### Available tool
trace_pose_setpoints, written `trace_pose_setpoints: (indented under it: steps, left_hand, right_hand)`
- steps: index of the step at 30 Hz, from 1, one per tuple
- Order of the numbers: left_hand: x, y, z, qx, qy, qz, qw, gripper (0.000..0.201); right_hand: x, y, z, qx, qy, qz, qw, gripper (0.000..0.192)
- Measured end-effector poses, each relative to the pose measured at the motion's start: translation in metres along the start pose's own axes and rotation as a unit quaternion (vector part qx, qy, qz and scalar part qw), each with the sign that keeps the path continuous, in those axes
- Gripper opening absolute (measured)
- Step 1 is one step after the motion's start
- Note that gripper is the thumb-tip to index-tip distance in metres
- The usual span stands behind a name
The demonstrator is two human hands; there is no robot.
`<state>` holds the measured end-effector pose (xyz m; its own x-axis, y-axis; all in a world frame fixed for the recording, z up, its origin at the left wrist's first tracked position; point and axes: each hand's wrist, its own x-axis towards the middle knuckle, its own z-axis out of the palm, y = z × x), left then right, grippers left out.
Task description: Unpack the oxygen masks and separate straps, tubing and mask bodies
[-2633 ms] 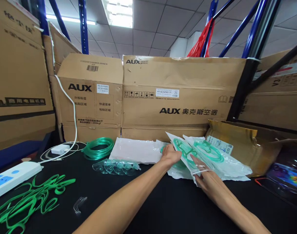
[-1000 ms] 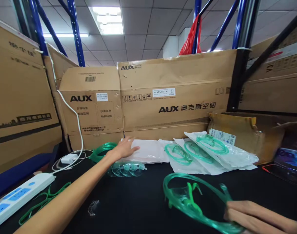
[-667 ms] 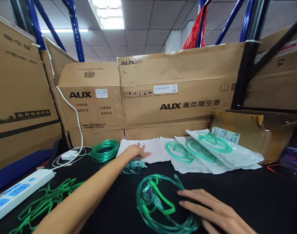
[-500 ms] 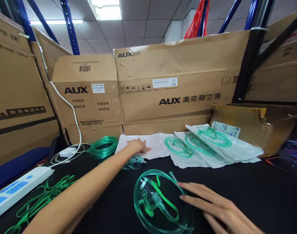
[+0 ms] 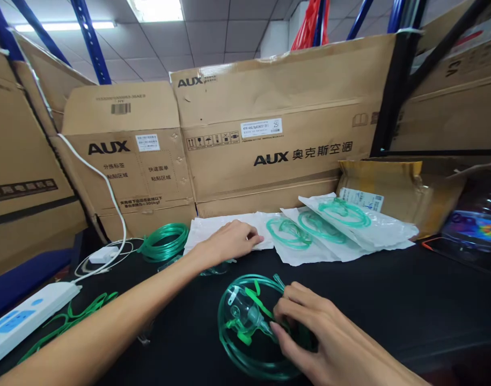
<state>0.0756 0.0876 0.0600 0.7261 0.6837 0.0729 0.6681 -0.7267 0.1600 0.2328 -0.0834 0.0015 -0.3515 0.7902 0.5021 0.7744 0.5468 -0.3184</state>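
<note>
My left hand [image 5: 237, 239] reaches over the flat white pouches [image 5: 203, 226] at the back, its fingers curled and closed on the edge of a pouch, though the fingertips are partly hidden. My right hand [image 5: 309, 319] is closed around the right side of a coil of green tubing [image 5: 225, 339] lying on the black table. Inside that coil lies a clear oxygen mask [image 5: 245, 312] with a bright green strap [image 5: 259, 301]. Beneath my left forearm, another clear mask [image 5: 217, 269] is partly covered.
Filled pouches [image 5: 329, 236] with green tubing overlap at back right. Another green tubing coil [image 5: 165, 242] lies at back left, near a white power strip [image 5: 36, 311] and green straps [image 5: 74, 319]. Cardboard boxes [image 5: 269, 187] wall the back; a bottle [image 5: 478, 214] stands at right.
My left hand has gone from spread flat to curled at the pouches, shifting right. My right hand has moved left and closed on the coil. The whole view has shifted slightly.
</note>
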Motion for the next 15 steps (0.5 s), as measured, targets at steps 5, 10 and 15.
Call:
trace_pose_setpoints:
  steps: [5, 10, 15]
  left_hand:
    - [-0.037, 0.014, -0.009, -0.066, -0.111, 0.043, 0.991, 0.035]
    - [-0.059, 0.022, 0.001, -0.102, -0.149, 0.048, 0.982, 0.044]
    - [-0.073, 0.023, 0.017, -0.135, -0.09, 0.051, 0.985, 0.056]
  right_hand:
    - [-0.02, 0.015, 0.0, -0.091, 0.054, -0.023, 0.994, 0.017]
    - [-0.04, 0.034, 0.009, -0.122, 0.045, -0.05, 0.99, 0.023]
    - [-0.031, 0.016, 0.016, -0.091, 0.002, -0.026, 0.995, 0.02]
